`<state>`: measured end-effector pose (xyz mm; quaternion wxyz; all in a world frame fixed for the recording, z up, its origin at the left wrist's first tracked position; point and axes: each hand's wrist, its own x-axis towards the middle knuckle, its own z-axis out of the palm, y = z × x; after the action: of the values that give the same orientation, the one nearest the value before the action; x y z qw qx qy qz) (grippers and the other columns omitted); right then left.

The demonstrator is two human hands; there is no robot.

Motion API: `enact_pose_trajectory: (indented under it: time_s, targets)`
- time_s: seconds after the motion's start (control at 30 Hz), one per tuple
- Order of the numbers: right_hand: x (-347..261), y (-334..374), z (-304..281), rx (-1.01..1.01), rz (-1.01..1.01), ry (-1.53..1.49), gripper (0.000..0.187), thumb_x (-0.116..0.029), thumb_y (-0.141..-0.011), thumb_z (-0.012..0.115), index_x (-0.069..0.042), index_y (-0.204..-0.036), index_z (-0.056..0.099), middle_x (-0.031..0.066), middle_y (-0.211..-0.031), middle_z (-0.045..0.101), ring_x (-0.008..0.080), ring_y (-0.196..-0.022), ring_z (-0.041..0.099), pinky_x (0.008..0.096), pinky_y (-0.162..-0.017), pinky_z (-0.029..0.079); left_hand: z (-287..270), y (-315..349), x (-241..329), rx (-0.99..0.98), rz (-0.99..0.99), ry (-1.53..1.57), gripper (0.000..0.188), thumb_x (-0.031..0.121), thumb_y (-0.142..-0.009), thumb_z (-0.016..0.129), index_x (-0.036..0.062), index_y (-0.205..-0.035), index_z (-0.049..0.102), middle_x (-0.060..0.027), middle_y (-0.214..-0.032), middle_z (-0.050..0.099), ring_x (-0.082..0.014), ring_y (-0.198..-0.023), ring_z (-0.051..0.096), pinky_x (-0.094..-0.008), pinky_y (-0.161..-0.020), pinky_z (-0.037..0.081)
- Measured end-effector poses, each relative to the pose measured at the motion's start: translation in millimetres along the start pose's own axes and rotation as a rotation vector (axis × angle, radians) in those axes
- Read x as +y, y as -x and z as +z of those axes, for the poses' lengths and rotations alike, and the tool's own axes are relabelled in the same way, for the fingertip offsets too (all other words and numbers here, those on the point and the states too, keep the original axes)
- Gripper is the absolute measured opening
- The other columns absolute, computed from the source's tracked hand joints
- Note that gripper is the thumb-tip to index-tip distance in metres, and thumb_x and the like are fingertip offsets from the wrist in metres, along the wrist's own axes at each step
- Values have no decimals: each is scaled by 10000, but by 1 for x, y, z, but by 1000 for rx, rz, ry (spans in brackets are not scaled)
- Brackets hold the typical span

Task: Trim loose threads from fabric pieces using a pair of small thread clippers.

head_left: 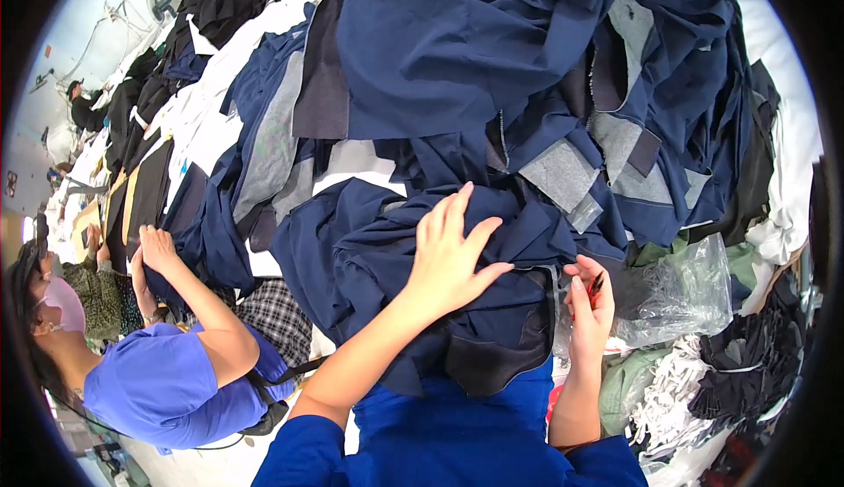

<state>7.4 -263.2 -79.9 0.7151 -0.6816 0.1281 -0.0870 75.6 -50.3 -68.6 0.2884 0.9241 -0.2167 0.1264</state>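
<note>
One splayed left hand [448,263] seems to steady navy cloth [365,245]; the right hand [587,320] curls around a small red-and-black tool [597,286]; gathering cloth would need bent left fingers.

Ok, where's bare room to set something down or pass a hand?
A small white patch between the navy fabric pile and navy garment; tabletop or paper, unclear. Likely passing space above the garment between left hand and right hand. Crowded: right side, plastic bag and white fabric strips.

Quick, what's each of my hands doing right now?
Left hand: open, fingers spread over navy fabric.
Right hand: closed, holding a small red-and-black tool.
</note>
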Motion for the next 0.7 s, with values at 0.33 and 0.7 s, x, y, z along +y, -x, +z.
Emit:
enact_pose_trajectory:
  time_s: [0.33,0.7]
  targets:
    - [20,4,-27,-93,-109,60,517,-26,-774,678,-21,-1256,489,71,-1253,508,34,-690,442,162,-606,372,3,13,11,-107,-423,826,173,161,-944,548,5,-877,513,-27,-648,424,-38,-613,375,-231,-543,358]
    - [22,-8,25,-267,141,-82,420,-93,-898,566,-49,-1304,464,30,-985,631,1,-570,375,154,-509,311,-35,69,0,208,-532,1575,328,186,-998,432,-6,-1262,466,-85,-1246,544,-157,-1158,494,-285,-1006,346]
